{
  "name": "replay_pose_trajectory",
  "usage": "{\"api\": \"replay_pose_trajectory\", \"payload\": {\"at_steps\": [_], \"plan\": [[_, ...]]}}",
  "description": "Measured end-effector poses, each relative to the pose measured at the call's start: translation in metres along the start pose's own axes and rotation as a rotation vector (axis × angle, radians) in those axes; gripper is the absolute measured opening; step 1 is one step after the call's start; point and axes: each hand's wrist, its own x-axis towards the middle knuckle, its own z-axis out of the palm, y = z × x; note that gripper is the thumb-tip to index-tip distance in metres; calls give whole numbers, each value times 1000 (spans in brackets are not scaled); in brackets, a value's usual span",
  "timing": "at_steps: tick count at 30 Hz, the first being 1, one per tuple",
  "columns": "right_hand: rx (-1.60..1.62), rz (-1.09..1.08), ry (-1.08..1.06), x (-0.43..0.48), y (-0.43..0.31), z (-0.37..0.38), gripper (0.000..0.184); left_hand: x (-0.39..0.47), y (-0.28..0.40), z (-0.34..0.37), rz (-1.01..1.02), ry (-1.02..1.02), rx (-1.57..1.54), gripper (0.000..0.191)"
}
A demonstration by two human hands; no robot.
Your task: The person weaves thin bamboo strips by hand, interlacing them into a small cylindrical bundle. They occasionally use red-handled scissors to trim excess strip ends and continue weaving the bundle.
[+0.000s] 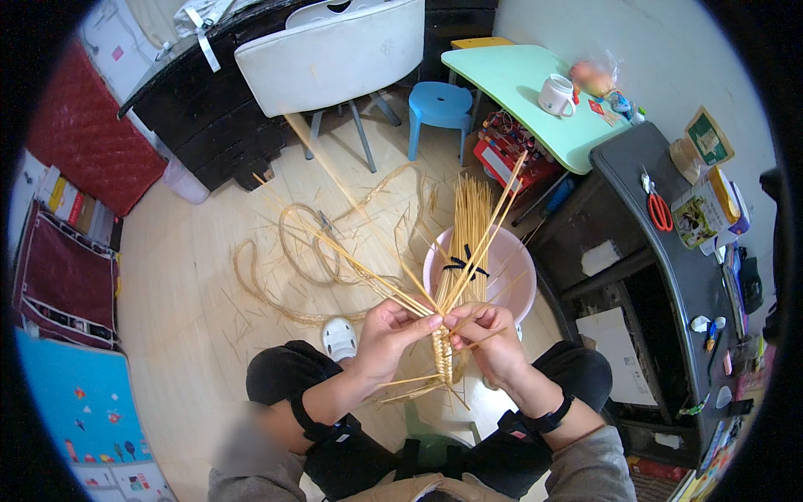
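Between my knees hangs a narrow braid of golden straw [443, 354], with loose straws fanning out from its upper end. My left hand [401, 329] pinches the top of the braid between thumb and fingers, where several straws [351, 263] spread toward the upper left. Close beside it, touching the same spot, my right hand [486, 336] grips the braid and the straws [495, 229] that slant up and right. Straw ends stick out past both hands. Just beyond them, a straw bundle [472, 207] tied with a dark cord [465, 262] stands in a pink basin [517, 267].
A long finished braid [282, 216] lies in loops on the floor among straw scraps. A blue stool [440, 100], a white chair [332, 56] and a green table [502, 72] stand ahead. Red-handled scissors [659, 210] lie on the dark cabinet [640, 150] at right.
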Motion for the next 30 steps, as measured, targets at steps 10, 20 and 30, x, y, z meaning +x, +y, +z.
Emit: {"api": "replay_pose_trajectory", "payload": {"at_steps": [10,20,30], "plan": [[120,70,49,1,9,-4,5,-1,-9,6,210,-41,61,20],[-230,-154,32,-1,-5,6,16,5,-6,-8,-49,-158,173,18],[-339,117,8,1,-23,-4,13,6,-1,-9,-71,-138,201,23]]}}
